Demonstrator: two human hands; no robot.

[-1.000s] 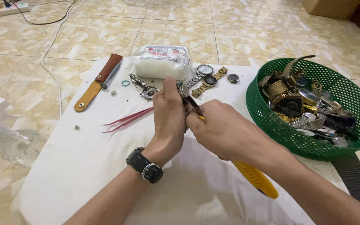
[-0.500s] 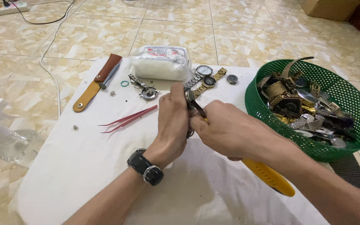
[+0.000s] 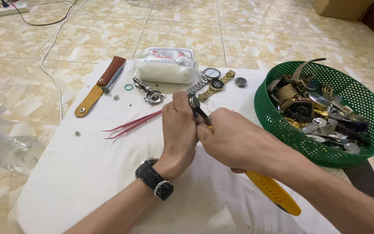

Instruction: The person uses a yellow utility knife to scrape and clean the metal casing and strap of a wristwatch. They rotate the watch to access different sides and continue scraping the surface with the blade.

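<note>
A yellow tool handle (image 3: 273,191) is showing under the right hand (image 3: 239,141), and a black wristwatch (image 3: 154,179) is circling the left wrist. A white cloth (image 3: 87,173) is lying over beige marbled floor tiles (image 3: 87,39). The mesh basket (image 3: 282,125) is showing green, the tweezers (image 3: 133,124) pink, the strap (image 3: 96,89) tan and reddish brown, a watch band (image 3: 224,80) gold.

The yellow-handled tool (image 3: 273,190) has swung lower and flatter (its handle now trails toward the right forearm); both hands sit slightly lower.
</note>
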